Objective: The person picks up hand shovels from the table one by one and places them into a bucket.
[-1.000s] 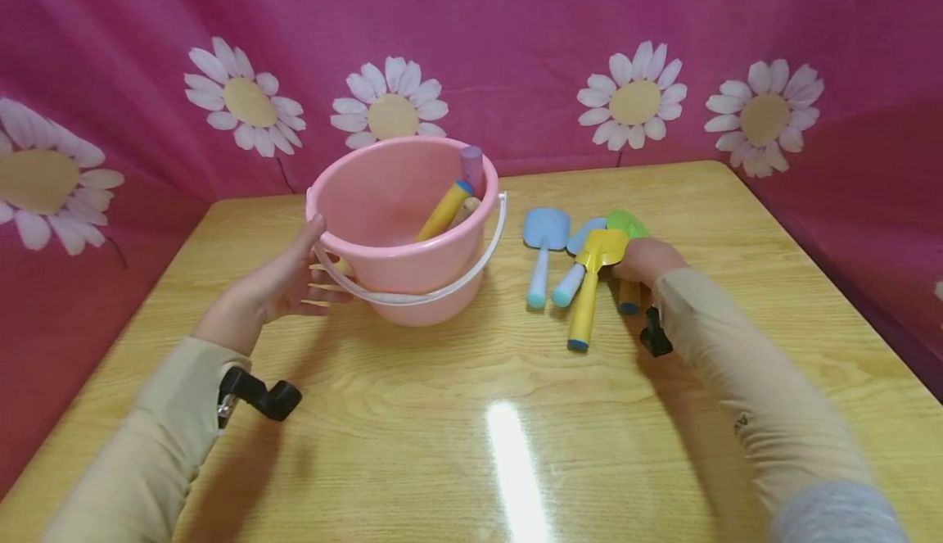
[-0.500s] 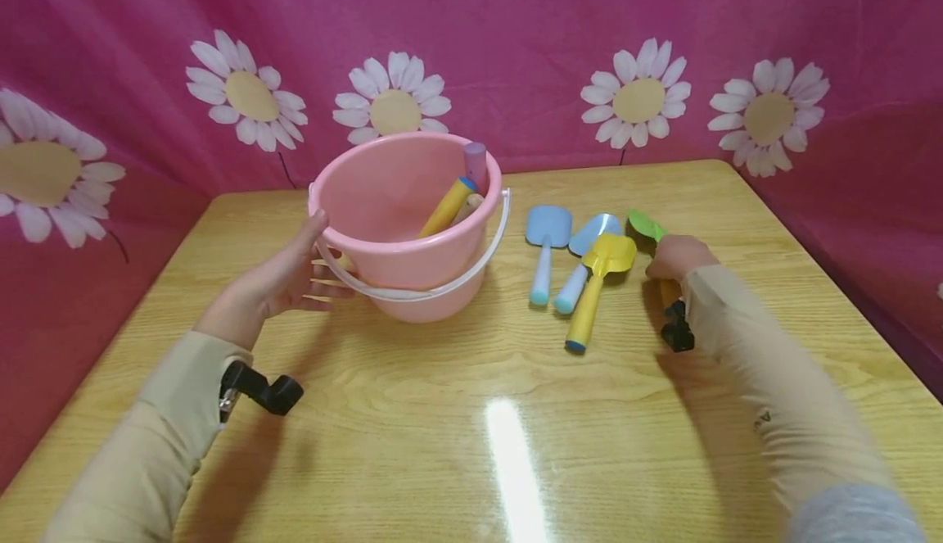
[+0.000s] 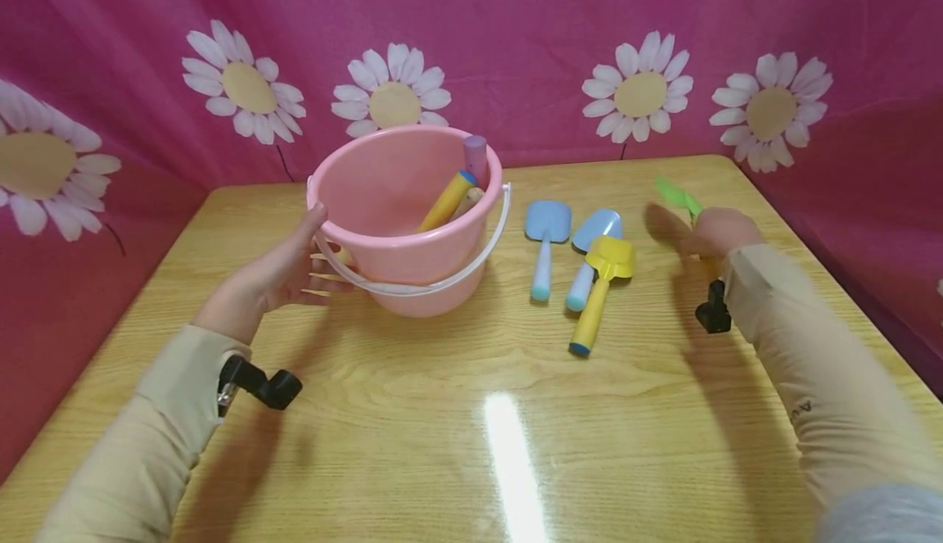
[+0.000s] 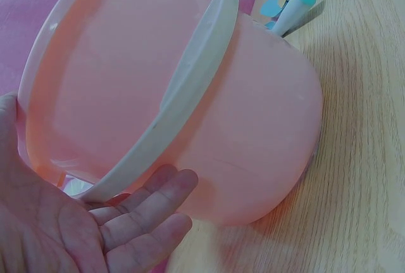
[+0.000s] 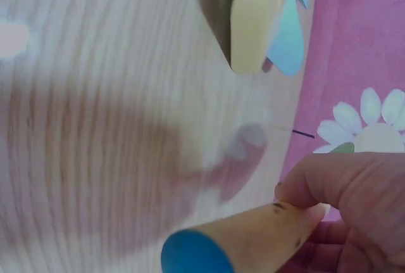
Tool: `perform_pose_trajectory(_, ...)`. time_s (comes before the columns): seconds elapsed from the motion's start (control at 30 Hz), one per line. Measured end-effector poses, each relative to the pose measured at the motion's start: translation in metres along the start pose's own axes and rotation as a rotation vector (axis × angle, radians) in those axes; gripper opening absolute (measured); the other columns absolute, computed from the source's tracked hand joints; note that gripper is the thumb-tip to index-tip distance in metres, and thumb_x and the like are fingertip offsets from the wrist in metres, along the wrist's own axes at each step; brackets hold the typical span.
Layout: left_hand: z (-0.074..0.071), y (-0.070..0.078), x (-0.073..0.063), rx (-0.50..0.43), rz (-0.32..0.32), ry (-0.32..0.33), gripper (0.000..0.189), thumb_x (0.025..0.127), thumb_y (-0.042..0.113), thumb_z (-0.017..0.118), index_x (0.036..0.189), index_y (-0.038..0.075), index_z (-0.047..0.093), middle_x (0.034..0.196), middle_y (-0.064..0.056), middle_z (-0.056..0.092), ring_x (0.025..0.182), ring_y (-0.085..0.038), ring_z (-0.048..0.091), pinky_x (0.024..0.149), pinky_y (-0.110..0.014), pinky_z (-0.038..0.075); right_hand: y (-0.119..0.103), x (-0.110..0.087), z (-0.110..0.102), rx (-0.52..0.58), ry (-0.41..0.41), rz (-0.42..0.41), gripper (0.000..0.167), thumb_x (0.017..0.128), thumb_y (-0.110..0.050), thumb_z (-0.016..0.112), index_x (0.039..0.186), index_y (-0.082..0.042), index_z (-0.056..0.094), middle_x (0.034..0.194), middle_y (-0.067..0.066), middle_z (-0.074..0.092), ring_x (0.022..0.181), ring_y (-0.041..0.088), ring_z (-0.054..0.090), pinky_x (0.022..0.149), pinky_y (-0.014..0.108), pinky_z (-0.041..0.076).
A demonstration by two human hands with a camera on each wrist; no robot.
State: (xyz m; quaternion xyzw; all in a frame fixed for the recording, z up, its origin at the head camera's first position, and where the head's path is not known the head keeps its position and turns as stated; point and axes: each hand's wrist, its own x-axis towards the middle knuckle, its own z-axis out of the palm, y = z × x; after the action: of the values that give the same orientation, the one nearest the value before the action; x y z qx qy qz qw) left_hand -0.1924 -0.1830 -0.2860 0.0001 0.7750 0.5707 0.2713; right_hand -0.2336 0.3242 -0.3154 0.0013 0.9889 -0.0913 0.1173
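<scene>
Fingers of your right hand (image 3: 725, 233) pinch the yellowish, blue-capped handle (image 5: 253, 238) of the green toy trowel (image 3: 672, 193), which seems to hang above the table (image 3: 368, 428), well to the right of the pink bucket (image 3: 398, 263). Your left hand (image 3: 278, 274) has its fingers spread and nearly straight by the bucket's side, thumb at its rim. You look to be at the step of lifting one trowel away from the others; the next move probably calls for keeping that pinch firm and the bucket steady. Compared with a second ago, your right hand and the green toy trowel are farther right, clear of the yellow trowel (image 3: 600, 293), and more of the blue trowel (image 3: 598, 228) it overlaps shows, while your left hand stays put.
</scene>
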Motion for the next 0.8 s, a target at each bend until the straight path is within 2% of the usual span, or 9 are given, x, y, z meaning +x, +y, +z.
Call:
perform_pose_trajectory(0.2, 0.0, 0.0, -0.001, 0.017, 0.007, 0.003, 0.098, 0.076, 0.077, 0.02, 0.139, 0.003, 0.017, 0.133, -0.031, 0.032, 0.107, -0.033, 0.052, 0.087, -0.045, 0.039, 0.006, -0.005, -0.013, -0.027, 0.026, -0.012, 0.021, 0.077, -0.017, 0.055, 0.062, -0.003, 0.051, 0.061, 0.007, 0.046, 0.058, 0.024, 0.045, 0.055, 0.039, 0.04)
perform_pose_trajectory(0.3, 0.0, 0.0, 0.0, 0.009, 0.011, -0.005, 0.097, 0.076, 0.077, 0.02, 0.139, 0.002, 0.017, 0.133, -0.031, 0.031, 0.103, -0.03, 0.054, 0.085, -0.043, 0.041, 0.005, -0.009, -0.02, -0.031, 0.031, -0.002, 0.021, 0.077, -0.017, 0.055, 0.063, -0.003, 0.049, 0.061, 0.008, 0.044, 0.058, 0.024, 0.043, 0.055, 0.038, 0.038)
perform_pose_trajectory(0.6, 0.001, 0.0, 0.001, -0.001, 0.009, -0.006, 0.091, 0.078, 0.076, 0.02, 0.131, 0.002, 0.024, 0.134, -0.031, 0.031, 0.116, -0.04, 0.043, 0.083, -0.042, 0.042, -0.012, -0.014, -0.048, -0.065, 0.091, 0.008, 0.021, 0.077, -0.016, 0.058, 0.072, 0.004, 0.051, 0.064, 0.011, 0.047, 0.061, 0.027, 0.045, 0.055, 0.039, 0.039)
perform_pose_trajectory(0.8, 0.001, 0.001, 0.001, 0.0, 0.0, 0.003, 0.09, 0.077, 0.076, 0.02, 0.13, 0.003, 0.025, 0.133, -0.03, 0.032, 0.117, -0.042, 0.041, 0.086, -0.045, 0.041, -0.027, -0.015, -0.073, -0.126, 0.111, -0.009, 0.022, 0.076, -0.018, 0.059, 0.069, 0.002, 0.05, 0.067, 0.013, 0.045, 0.064, 0.029, 0.045, 0.058, 0.043, 0.04)
